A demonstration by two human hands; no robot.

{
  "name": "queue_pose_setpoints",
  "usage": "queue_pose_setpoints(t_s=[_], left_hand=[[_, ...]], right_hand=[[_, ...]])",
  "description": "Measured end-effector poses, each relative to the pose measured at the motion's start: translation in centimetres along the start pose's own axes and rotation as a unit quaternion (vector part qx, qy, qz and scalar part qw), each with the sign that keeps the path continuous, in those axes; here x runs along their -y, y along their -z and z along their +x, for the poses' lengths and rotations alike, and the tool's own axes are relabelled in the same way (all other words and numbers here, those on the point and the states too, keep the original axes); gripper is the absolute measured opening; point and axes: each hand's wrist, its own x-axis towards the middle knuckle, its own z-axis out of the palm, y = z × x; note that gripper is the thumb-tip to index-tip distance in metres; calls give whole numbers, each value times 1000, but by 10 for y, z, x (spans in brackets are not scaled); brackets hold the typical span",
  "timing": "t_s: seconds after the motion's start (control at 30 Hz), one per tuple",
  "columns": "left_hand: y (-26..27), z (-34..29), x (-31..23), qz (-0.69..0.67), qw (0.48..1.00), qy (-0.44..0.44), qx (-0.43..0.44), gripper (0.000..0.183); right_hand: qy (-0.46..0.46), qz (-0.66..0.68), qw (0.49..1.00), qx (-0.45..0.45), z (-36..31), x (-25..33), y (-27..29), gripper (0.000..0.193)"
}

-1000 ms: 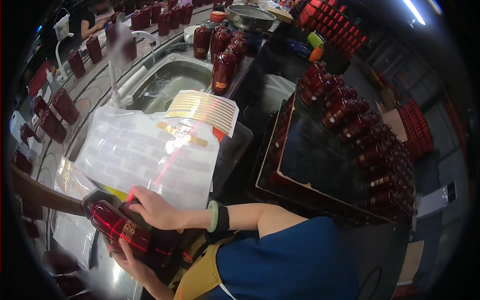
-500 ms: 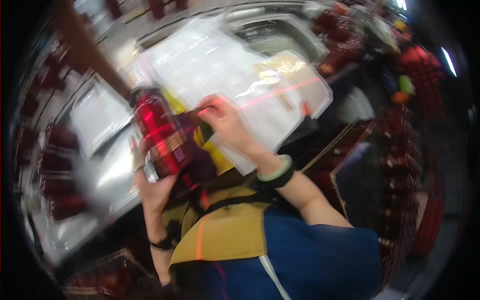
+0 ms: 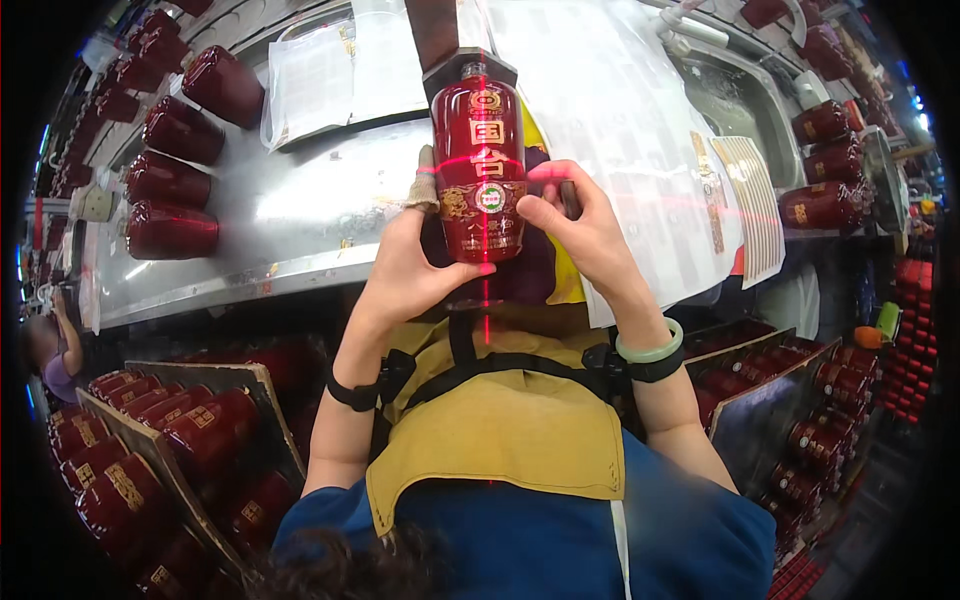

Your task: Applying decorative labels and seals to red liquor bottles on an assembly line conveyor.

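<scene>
In the head view, a red bottle (image 3: 478,170) is held over the bench's (image 3: 300,200) near edge, its neck toward a dark post (image 3: 433,30), by which the far side is blocked. It is gripped by the left hand (image 3: 405,262), thumb at the base, one finger wrapped. Beside it, a dark piece (image 3: 570,201) is pinched in the right hand (image 3: 590,230). A purple cloth (image 3: 533,270) is partly hidden underneath. Rightward, the bench is covered by a white sheet (image 3: 610,110) and a striped sheet (image 3: 752,205), near the sink (image 3: 735,90). Leftward, other bottles (image 3: 170,180) are lined up.
</scene>
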Motion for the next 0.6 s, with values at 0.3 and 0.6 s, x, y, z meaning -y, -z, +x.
queue_pose_setpoints(t_s=[0.3,0.6], left_hand=[[-4,3,6,-297,949,101,-3,63],[-5,4,8,-251,966,65,1,64]], right_hand=[[-21,57,998,35,4,-12,-1,51],[1,19,1000,18,0,-4,0,50]])
